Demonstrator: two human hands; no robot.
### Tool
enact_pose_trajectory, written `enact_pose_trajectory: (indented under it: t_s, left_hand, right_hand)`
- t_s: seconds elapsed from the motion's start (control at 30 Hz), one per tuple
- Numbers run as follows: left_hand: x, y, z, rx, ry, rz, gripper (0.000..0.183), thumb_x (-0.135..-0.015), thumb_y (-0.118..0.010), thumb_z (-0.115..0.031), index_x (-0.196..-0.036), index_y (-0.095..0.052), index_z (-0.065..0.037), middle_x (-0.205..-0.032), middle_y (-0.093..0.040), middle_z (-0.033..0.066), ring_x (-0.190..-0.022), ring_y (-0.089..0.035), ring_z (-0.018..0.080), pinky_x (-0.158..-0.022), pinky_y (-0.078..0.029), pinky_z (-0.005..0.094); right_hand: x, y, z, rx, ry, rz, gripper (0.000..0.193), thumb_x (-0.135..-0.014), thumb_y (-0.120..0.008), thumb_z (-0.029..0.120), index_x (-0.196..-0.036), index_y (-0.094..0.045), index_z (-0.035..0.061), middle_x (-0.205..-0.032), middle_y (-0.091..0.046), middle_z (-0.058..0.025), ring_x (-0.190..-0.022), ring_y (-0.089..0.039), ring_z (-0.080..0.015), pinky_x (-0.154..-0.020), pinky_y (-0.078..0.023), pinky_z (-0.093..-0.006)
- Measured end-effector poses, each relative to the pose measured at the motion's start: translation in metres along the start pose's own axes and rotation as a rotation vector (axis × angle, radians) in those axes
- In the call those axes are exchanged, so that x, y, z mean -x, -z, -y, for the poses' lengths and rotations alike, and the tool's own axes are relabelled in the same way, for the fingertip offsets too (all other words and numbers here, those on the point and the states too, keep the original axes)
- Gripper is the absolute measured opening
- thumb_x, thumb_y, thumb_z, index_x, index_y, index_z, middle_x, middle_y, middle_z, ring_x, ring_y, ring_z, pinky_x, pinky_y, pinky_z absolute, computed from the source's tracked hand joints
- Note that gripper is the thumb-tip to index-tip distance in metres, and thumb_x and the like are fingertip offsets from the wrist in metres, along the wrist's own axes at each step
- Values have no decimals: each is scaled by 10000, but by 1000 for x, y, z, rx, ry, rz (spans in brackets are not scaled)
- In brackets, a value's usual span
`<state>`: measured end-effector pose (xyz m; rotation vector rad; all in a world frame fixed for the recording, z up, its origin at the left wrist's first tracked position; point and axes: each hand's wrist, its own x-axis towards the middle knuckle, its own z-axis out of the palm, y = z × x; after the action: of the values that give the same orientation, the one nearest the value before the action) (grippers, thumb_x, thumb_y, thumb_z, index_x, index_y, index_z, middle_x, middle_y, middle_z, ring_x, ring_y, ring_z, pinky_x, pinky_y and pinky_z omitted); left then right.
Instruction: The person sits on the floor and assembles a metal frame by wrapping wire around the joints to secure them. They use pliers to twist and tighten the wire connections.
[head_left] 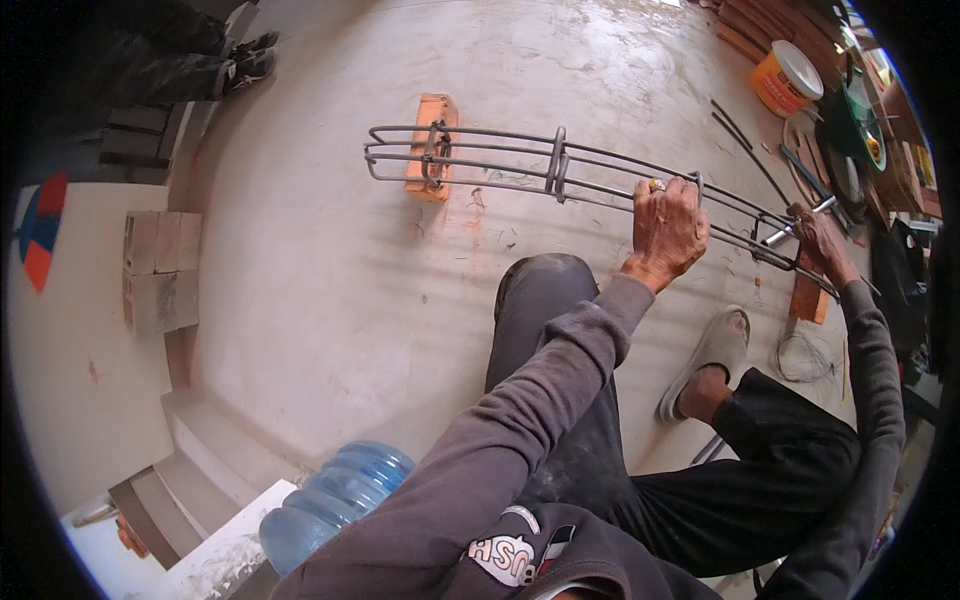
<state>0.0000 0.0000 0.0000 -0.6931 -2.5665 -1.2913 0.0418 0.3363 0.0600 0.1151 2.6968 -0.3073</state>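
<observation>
A long, narrow rebar cage (pixel 500 184) of dark rods with square stirrups lies across the floor. Its left end rests on an orange brick (pixel 437 108), its right end by another orange brick (pixel 809 298). My left hand (pixel 668 230), with a ring on one finger, is closed around the cage's rods beside a stirrup. Near the right end, my right hand (pixel 822 245) is closed on a silver rod-shaped tool (pixel 779 236) held against the cage by a stirrup. My palm and fingers hide part of the tool, so its exact kind does not show.
A blue water jug (pixel 340 495) stands at lower left, near grey blocks (pixel 160 270). Another person's shoes (pixel 252 62) are at upper left. To the right are an orange-and-white bucket (pixel 786 78), a green basin (pixel 856 122), loose rods (pixel 752 150) and coiled wire (pixel 803 357).
</observation>
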Motion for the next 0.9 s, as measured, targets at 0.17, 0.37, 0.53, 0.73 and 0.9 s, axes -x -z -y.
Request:
enact_pose_trajectory:
  t_s: [0.17, 0.37, 0.53, 0.73, 0.9]
  left_hand:
    - [-1, 8, 8, -33, -48, -59, 139, -767, -610, -180, -786, -614, -42, -832, -631, 139, -828, -592, 312, -825, -386, 443]
    - [1, 2, 1, -48, -28, -69, 162, -761, -633, -199, -760, -614, -37, -824, -612, 161, -853, -562, 296, -859, -368, 441]
    - [0, 4, -2, -76, -45, -46, 207, -795, -659, -243, -787, -630, -38, -794, -622, 147, -802, -576, 285, -828, -376, 434]
    - [-3, 5, 1, -84, 21, 170, 359, -877, -660, -391, -799, -670, -41, -645, -636, 112, -634, -607, 293, -792, -386, 437]
    - [-3, 10, 1, -78, -34, 130, 383, -889, -646, -407, -802, -679, -36, -704, -627, 137, -675, -615, 302, -795, -394, 443]
  right_hand:
    - [-19, -15, -6, 36, 186, -86, 333, -930, -444, 211, -1060, -602, -51, -1023, -636, -268, -971, -612, -421, -833, -472, -453]
    - [-12, -10, -11, 39, 178, -152, 266, -917, -463, 163, -983, -582, -65, -895, -613, -272, -851, -609, -431, -730, -472, -457]
    - [-11, -12, -20, -32, 229, -158, 255, -907, -463, 159, -964, -571, -65, -858, -591, -275, -821, -587, -442, -710, -461, -461]
    - [-10, -2, 0, 31, 138, -45, 272, -918, -442, 142, -989, -582, -79, -960, -606, -256, -895, -592, -402, -801, -461, -432]
    - [-15, -17, -21, -68, 302, -162, 229, -894, -457, 154, -828, -477, -65, -769, -482, -229, -725, -506, -385, -668, -417, -436]
